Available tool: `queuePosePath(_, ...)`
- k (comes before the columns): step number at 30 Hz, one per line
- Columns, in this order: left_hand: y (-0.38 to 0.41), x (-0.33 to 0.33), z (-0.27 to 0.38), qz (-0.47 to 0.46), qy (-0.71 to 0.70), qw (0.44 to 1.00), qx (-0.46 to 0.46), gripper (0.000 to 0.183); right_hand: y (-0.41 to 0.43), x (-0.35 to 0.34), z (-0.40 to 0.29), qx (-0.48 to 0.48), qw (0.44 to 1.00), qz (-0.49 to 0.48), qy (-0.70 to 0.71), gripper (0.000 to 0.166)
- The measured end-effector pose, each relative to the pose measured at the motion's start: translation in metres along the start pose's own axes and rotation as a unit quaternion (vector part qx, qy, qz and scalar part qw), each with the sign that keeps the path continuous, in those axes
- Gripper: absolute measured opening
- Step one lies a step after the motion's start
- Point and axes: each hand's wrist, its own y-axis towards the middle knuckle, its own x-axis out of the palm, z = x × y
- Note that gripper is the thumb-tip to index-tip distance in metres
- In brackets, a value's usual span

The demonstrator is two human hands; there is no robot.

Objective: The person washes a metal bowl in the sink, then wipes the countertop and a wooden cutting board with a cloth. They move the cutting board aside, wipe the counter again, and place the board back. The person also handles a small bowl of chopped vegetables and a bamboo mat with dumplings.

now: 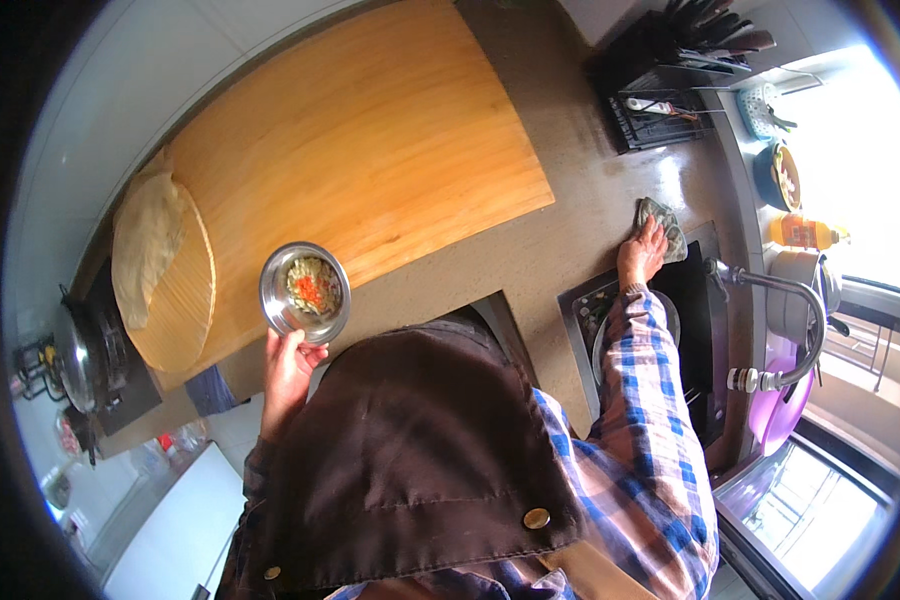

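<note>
My left hand (292, 367) grips the near rim of a small stainless-steel bowl (271, 296), thumb on the edge. Inside lie finely chopped pale bits, perhaps garlic, with chopped red bits (311, 289) on top. The bowl is held over the front edge of a large wooden board (360, 150). Far to the right, my right hand (641, 253) lies over a bunched grey-green cloth (673, 232) on the countertop, at the sink's back edge. Its fingers are stretched across the cloth, and how firmly they grip it is hidden.
A round woven tray (187, 307) with a pale sheet (144, 232) overlaps the board's left end. Under my right forearm is the sink (682, 300), with a curved faucet (802, 292) beside it. A black knife rack (652, 82) stands at the back right. A lidded pan (79, 360) sits far left.
</note>
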Motion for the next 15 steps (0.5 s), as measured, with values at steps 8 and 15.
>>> queuePosePath(8, -0.004, 0.031, 0.015, -0.004, 0.016, 0.999, -0.036, 0.029, 0.001, -0.047, -0.017, -0.099, 0.995, -0.028, 0.016, 0.040)
queuePosePath(15, -0.018, 0.083, 0.041, 0.008, 0.078, 0.996, -0.031, 0.028, 0.037, -0.072, -0.014, -0.266, 0.951, -0.090, 0.127, 0.036)
